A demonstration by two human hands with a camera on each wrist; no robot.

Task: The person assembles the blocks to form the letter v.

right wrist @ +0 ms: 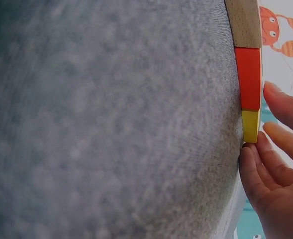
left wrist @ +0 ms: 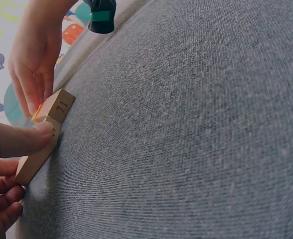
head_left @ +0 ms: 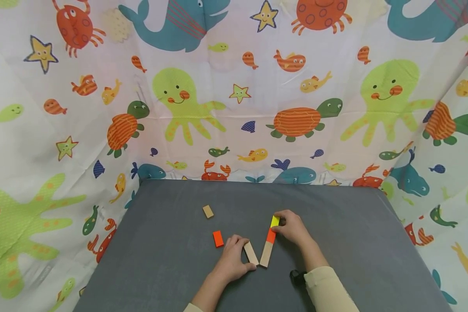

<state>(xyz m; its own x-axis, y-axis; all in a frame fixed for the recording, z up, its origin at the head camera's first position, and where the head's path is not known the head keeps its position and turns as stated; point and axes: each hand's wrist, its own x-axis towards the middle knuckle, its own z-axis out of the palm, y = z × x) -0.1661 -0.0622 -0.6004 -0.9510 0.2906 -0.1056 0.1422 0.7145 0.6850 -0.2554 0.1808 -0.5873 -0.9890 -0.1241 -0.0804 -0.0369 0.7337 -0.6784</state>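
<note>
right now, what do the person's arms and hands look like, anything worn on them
The left hand and right hand wear no gloves. The left sleeve, barely in view, and right sleeve are cream. By the right one sits a black device with a green band.

Under the fingers (head_left: 285, 213) is a gray table (head_left: 160, 268). Past them hangs a big white cloth (head_left: 234, 65) with sea animals, like a green octopus (head_left: 179, 102) and an orange turtle (head_left: 296, 121). More cloth hangs to their left and right. It's bright.

The wooden blocks (head_left: 266, 254) look smooth and matt — the grey cloth (head_left: 152, 268) woven, matt, slightly rough.
</note>
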